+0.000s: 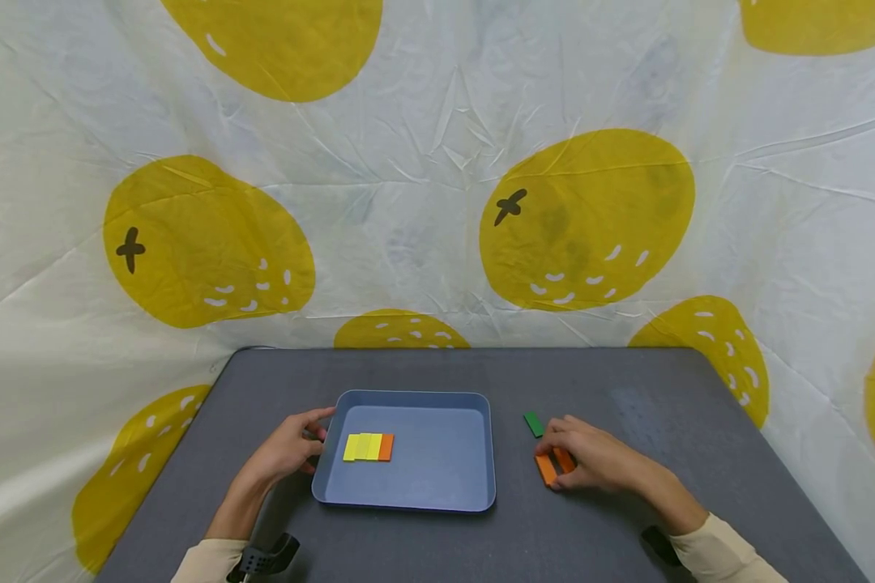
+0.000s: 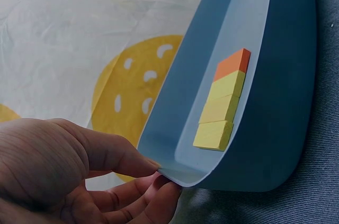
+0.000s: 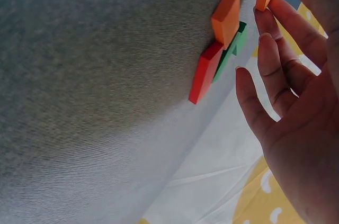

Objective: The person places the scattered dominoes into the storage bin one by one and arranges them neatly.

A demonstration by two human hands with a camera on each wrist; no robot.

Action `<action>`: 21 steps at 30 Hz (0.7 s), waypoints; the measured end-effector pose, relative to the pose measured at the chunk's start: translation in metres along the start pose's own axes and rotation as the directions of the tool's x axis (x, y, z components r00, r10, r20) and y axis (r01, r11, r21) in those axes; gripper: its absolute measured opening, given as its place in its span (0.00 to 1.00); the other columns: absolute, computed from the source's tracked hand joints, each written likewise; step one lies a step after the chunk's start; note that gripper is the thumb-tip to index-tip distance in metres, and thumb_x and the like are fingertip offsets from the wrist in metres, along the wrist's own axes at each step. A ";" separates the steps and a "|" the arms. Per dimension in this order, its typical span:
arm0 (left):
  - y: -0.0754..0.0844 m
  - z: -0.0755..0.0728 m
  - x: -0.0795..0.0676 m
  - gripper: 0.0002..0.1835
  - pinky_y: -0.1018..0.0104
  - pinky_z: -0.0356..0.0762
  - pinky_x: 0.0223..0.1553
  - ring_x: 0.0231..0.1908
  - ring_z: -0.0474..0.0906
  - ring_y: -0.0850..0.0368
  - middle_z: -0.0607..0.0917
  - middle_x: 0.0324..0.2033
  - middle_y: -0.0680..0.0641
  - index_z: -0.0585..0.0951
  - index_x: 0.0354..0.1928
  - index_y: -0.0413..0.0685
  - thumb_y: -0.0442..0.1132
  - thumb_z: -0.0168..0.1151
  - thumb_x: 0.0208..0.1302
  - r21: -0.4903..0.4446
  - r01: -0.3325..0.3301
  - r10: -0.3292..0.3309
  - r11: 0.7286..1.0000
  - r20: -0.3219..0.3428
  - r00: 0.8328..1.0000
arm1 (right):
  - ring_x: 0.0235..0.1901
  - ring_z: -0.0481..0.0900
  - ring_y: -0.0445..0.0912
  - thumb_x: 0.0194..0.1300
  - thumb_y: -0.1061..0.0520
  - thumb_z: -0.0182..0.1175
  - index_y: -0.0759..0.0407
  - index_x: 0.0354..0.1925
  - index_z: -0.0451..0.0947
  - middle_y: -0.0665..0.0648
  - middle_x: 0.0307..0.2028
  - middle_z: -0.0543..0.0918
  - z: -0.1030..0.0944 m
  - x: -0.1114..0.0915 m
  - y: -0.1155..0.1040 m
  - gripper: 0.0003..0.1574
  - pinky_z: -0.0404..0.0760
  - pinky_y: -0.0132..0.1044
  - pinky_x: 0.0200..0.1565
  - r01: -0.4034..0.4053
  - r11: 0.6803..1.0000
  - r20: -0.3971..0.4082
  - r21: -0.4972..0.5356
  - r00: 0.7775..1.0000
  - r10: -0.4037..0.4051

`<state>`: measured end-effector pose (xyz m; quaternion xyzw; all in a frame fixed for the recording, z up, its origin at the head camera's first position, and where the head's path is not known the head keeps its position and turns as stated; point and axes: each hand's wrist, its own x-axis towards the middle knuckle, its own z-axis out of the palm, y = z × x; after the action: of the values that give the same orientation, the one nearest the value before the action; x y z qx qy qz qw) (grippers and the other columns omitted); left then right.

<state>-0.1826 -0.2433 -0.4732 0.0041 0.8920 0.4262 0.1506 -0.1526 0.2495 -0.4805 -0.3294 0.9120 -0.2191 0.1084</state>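
My left hand [image 1: 289, 444] pinches the rim of a blue-grey tray [image 1: 437, 495] at its left end; the left wrist view shows the thumb on the rim and fingers beneath. Inside the tray, three yellow blocks [image 2: 217, 108] and an orange block [image 2: 232, 65] form a touching row. Right of the tray, my right hand [image 1: 591, 455] pinches another orange block [image 1: 546, 470] between thumb and fingers. Below that hand lie a further orange block [image 3: 226, 18], a red block [image 3: 205, 72] and green pieces [image 3: 229, 54], close together. The red block is hidden in the head view.
The dark grey table [image 1: 408, 551] carries the tray left of its middle and the loose blocks to the right. A white cloth [image 1: 408, 243] with yellow fruit shapes hangs behind the table. Black straps [image 1: 264, 559] sit around the wrists.
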 end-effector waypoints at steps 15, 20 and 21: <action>-0.001 0.000 0.000 0.35 0.55 0.79 0.28 0.36 0.74 0.49 0.76 0.41 0.40 0.68 0.73 0.40 0.23 0.58 0.62 0.002 0.009 -0.009 1.000 0.003 1.000 | 0.42 0.74 0.44 0.61 0.46 0.72 0.49 0.51 0.84 0.43 0.45 0.80 -0.004 0.007 -0.014 0.21 0.76 0.36 0.42 0.005 1.000 -0.064 0.018 0.998 -0.004; -0.002 0.000 0.000 0.34 0.56 0.79 0.28 0.36 0.75 0.49 0.77 0.41 0.40 0.69 0.73 0.40 0.23 0.58 0.63 0.009 0.011 -0.011 1.000 -0.007 1.000 | 0.42 0.75 0.45 0.61 0.46 0.72 0.49 0.50 0.84 0.43 0.45 0.80 -0.005 0.012 -0.020 0.20 0.76 0.36 0.43 0.023 1.000 -0.087 0.004 0.996 -0.023; -0.002 0.001 0.000 0.34 0.56 0.79 0.28 0.36 0.75 0.49 0.77 0.41 0.40 0.69 0.73 0.41 0.23 0.58 0.63 0.011 0.011 -0.011 1.000 -0.009 1.000 | 0.43 0.75 0.44 0.61 0.46 0.72 0.48 0.50 0.84 0.43 0.44 0.80 -0.005 0.013 -0.021 0.20 0.76 0.36 0.44 0.022 1.000 -0.090 -0.001 0.996 -0.022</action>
<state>-0.1823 -0.2441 -0.4752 -0.0020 0.8950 0.4204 0.1491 -0.1526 0.2284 -0.4667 -0.3295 0.9122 -0.2348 0.0649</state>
